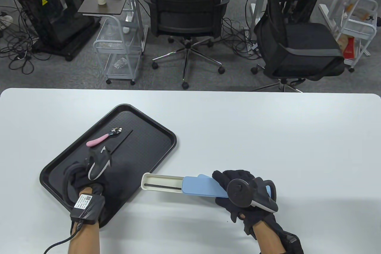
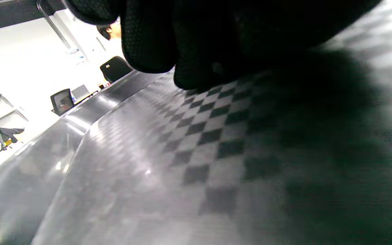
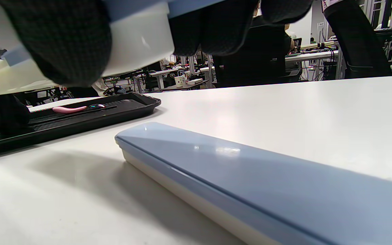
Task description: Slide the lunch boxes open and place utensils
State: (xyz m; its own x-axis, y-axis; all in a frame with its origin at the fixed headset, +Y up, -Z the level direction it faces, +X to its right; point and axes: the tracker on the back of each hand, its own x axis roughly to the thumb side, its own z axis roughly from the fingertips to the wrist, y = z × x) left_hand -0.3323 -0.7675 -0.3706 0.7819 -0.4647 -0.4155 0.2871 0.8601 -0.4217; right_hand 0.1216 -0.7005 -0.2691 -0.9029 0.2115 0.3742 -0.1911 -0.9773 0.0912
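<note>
My right hand (image 1: 238, 185) grips a lunch box with a white base (image 1: 160, 182) and holds it just above the table. Its blue lid (image 1: 202, 189) is slid partway back, and a black chopstick (image 1: 163, 186) lies inside. A second, closed blue-lidded box (image 3: 250, 180) lies on the table under it. A pink-handled spoon (image 1: 102, 138) and another black chopstick (image 1: 122, 140) lie on the black tray (image 1: 148, 158). My left hand (image 1: 77, 176) rests on the tray at that chopstick's near end. Its fingertips (image 2: 196, 71) touch the tray floor. Whether they hold the chopstick is hidden.
The tray sits slanted at the table's left front. White tabletop (image 1: 268, 135) stretches right of it and beyond the boxes. Two office chairs (image 1: 187, 6) and a small cart (image 1: 119, 48) stand past the far edge.
</note>
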